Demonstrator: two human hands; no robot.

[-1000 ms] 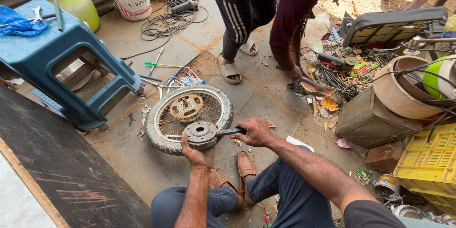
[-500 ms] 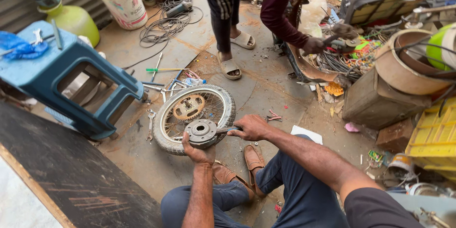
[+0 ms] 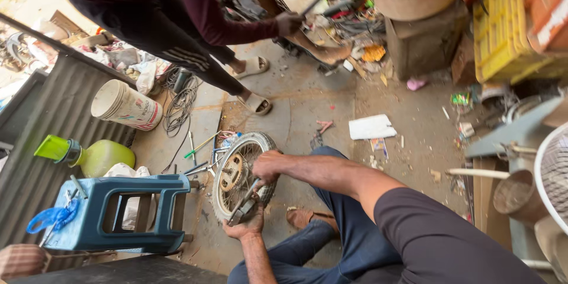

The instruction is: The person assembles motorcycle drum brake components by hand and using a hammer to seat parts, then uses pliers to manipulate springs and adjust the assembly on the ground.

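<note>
A spoked wheel (image 3: 239, 177) with its tyre stands tilted on the concrete floor (image 3: 307, 106), just right of a blue plastic stool (image 3: 112, 213). The right hand (image 3: 267, 165) rests over the wheel's upper rim, fingers curled tight around a metal tool (image 3: 245, 196) that slants down across the spokes. The left hand (image 3: 245, 225) cups the wheel's lower edge from beneath, fingers wrapped around tyre and tool tip. Beyond the wheel a second person (image 3: 177, 18) bends over scrap parts; a white bucket (image 3: 124, 105) lies above the stool.
</note>
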